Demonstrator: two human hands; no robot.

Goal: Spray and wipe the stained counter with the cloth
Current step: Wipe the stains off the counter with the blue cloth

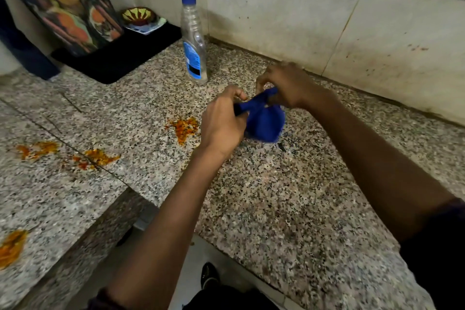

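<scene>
Both hands, left hand and right hand, pinch a soft, crumpled blue cloth held just above the speckled granite surface. It looks light and limp, best gripped bunched at its edges. Orange stains lie just beside it. Behind stands a clear plastic spray bottle with blue trigger; its blue label is unreadable.

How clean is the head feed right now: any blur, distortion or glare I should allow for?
Head view: the hands, left and right, and the blue cloth are slightly motion-blurred; wide-angle bending tilts the spray bottle and wall tiles; lighting is soft and dim, no glare; the orange stains read clearly.
</scene>
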